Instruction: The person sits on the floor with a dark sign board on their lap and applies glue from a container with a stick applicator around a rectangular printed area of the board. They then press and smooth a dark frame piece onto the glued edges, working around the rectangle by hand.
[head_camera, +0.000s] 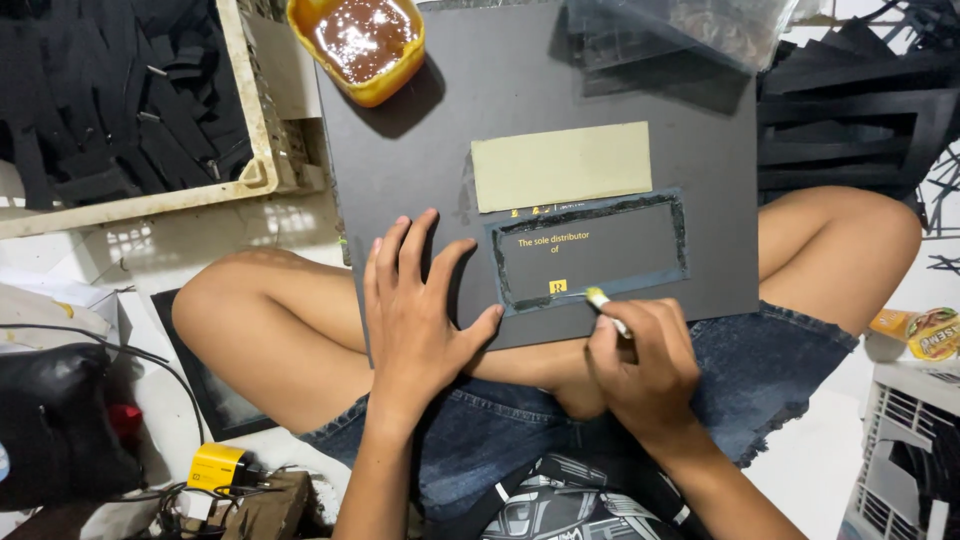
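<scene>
Two hands work on a dark grey board (560, 90) resting across the person's crossed legs. On it lies a small dark label (590, 250) with a wet glue border. The right hand (645, 365) is closed around a small brush (605, 308), its tip at the label's lower edge. The left hand (415, 310) lies flat, fingers spread, pressing the board. Above the label sits a beige card (560, 165); a yellow tub of brown glue (357, 42) stands at the board's far corner.
</scene>
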